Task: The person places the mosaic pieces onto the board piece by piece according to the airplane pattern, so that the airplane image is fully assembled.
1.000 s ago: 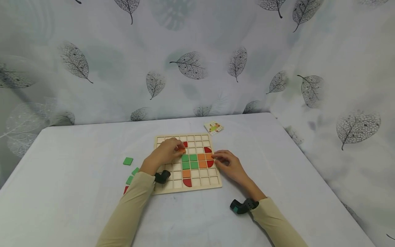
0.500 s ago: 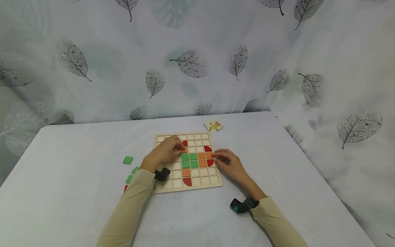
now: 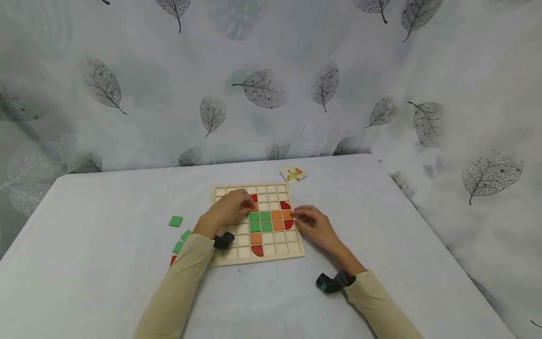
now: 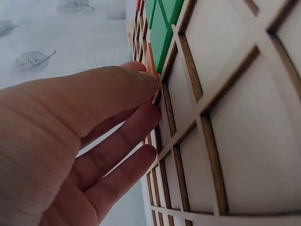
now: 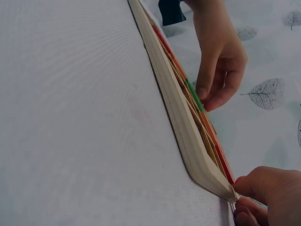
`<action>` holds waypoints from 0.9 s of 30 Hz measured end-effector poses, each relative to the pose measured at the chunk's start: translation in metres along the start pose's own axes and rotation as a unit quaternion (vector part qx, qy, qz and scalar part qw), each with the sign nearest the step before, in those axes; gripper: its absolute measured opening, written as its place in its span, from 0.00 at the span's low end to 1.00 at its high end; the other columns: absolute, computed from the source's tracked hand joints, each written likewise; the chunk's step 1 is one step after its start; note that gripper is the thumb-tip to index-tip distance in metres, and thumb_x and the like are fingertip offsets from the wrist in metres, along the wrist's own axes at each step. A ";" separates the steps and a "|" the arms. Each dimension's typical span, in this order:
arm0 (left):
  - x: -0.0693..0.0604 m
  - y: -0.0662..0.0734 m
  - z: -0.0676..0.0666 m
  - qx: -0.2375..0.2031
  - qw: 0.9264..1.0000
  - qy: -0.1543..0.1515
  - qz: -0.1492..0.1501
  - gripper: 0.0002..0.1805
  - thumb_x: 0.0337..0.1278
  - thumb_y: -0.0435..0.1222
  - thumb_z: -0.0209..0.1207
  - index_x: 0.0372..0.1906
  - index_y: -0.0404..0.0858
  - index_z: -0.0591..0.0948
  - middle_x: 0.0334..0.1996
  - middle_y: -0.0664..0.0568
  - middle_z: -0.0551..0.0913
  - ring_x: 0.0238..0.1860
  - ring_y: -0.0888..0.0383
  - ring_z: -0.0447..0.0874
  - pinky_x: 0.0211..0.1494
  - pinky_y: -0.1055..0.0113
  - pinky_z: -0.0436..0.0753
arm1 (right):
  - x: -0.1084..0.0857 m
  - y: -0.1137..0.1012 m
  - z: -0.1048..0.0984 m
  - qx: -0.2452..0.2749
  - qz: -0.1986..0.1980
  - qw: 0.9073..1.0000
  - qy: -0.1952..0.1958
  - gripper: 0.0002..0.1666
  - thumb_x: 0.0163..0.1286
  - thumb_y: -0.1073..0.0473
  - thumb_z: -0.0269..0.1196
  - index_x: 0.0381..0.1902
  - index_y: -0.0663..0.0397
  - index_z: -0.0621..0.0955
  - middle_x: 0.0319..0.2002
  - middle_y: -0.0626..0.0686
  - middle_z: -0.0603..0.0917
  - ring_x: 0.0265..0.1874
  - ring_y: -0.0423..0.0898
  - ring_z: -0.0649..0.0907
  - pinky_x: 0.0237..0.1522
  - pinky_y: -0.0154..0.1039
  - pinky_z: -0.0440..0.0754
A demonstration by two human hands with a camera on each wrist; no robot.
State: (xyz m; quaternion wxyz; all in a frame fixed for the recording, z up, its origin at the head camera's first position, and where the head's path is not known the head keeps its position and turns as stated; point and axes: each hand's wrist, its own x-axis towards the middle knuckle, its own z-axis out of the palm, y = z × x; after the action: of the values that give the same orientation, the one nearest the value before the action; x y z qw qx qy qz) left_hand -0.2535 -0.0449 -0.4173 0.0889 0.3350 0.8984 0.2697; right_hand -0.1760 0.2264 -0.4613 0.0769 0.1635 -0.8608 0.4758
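Note:
A wooden grid board [image 3: 237,255] lies on the white table, with green, orange and red tiles in several of its cells. My left hand [image 3: 228,207] reaches over its left half, thumb and fingertip pinching an orange tile [image 3: 254,206] in a cell beyond the green tiles [image 3: 260,221]. Only a sliver of that orange tile [image 4: 150,61] shows in the left wrist view, the fingers covering the remainder. At the board's right side, my right hand [image 3: 313,226] grips the edge, near a red quarter-round tile [image 3: 288,224]. The right wrist view shows its thumb and fingers at the board's rim [image 5: 207,181].
Loose green tiles [image 3: 175,221] and a partly hidden red tile [image 3: 172,260] lie left of the board, close to the left sleeve. A small pattern card [image 3: 293,174] sits behind the board's far right corner. A leaf-print curtain [image 3: 262,122] hangs behind the table.
The orange tile under my left fingers was tilted in the pinch a second ago. It now lies down in its cell. My right hand has stayed at the board's edge.

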 end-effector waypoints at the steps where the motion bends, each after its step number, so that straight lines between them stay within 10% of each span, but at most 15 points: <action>1: -0.002 -0.001 0.000 0.002 1.000 0.001 0.004 0.06 0.63 0.29 0.60 0.41 0.35 0.84 0.40 0.49 0.81 0.43 0.52 0.81 0.49 0.60 0.80 | 0.000 0.006 0.002 -0.001 -0.002 1.000 0.000 0.14 0.65 0.73 0.62 0.49 0.69 0.82 0.53 0.66 0.79 0.43 0.59 0.81 0.46 0.48 0.80; 27: -0.033 -0.005 -0.018 0.006 0.998 0.006 -0.065 0.09 0.63 0.34 0.60 0.44 0.36 0.84 0.44 0.47 0.83 0.48 0.50 0.81 0.54 0.55 0.78 | 0.000 0.011 0.002 -0.015 0.010 1.000 0.005 0.14 0.66 0.67 0.64 0.49 0.61 0.84 0.52 0.59 0.81 0.42 0.48 0.81 0.43 0.33 0.78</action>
State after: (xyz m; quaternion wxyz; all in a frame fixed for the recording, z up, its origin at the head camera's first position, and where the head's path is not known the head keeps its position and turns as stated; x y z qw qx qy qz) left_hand -0.2379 -0.0771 -0.4054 0.0985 0.2747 0.9204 0.2600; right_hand -0.1801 0.2299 -0.4708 0.0792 0.1511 -0.8692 0.4641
